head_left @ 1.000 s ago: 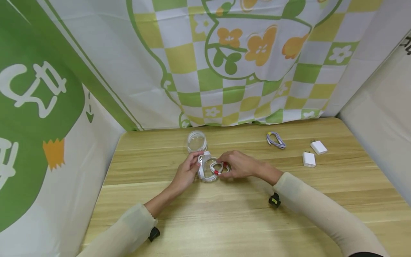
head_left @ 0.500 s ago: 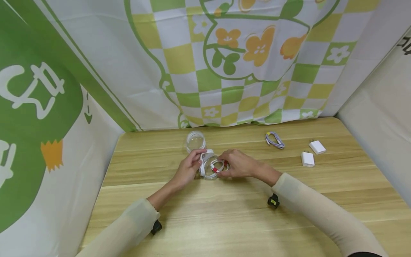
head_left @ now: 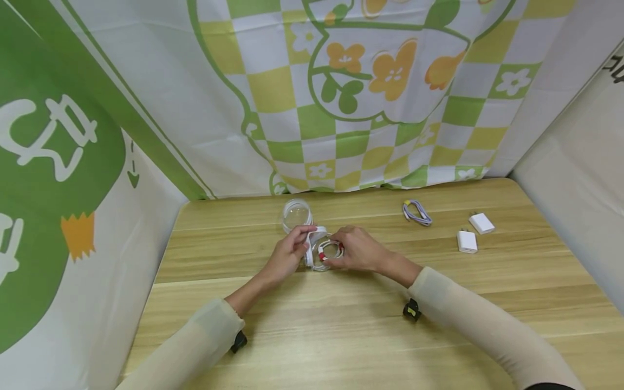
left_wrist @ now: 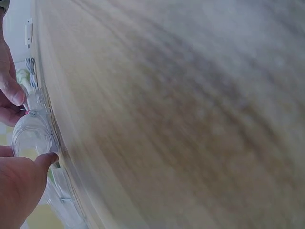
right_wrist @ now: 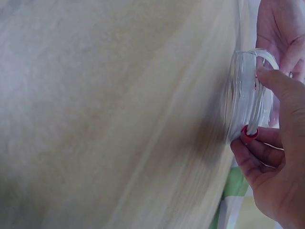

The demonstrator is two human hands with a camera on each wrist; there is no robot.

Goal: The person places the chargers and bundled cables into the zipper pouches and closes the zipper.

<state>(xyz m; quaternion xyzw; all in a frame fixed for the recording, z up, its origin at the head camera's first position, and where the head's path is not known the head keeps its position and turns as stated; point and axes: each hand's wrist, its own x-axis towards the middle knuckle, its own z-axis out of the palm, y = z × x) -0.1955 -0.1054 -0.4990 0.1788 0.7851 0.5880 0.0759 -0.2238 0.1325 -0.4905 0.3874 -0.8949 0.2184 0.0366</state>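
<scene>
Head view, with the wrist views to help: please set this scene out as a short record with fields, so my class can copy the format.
Left hand: holds a clear round container
Right hand: pinches a coiled white cable with red ties
Cable position: at the held container; whether inside it, cannot tell
Behind left hand: another clear round container
Far right: purple cable, yellow tie; two white adapters
Surface: wooden table

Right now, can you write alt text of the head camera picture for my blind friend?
A person's left hand holds a clear round container while the right hand holds a coiled white cable with red bands. Another clear container sits behind on the wooden table, with a purple cable and two white plugs to the right.
</scene>
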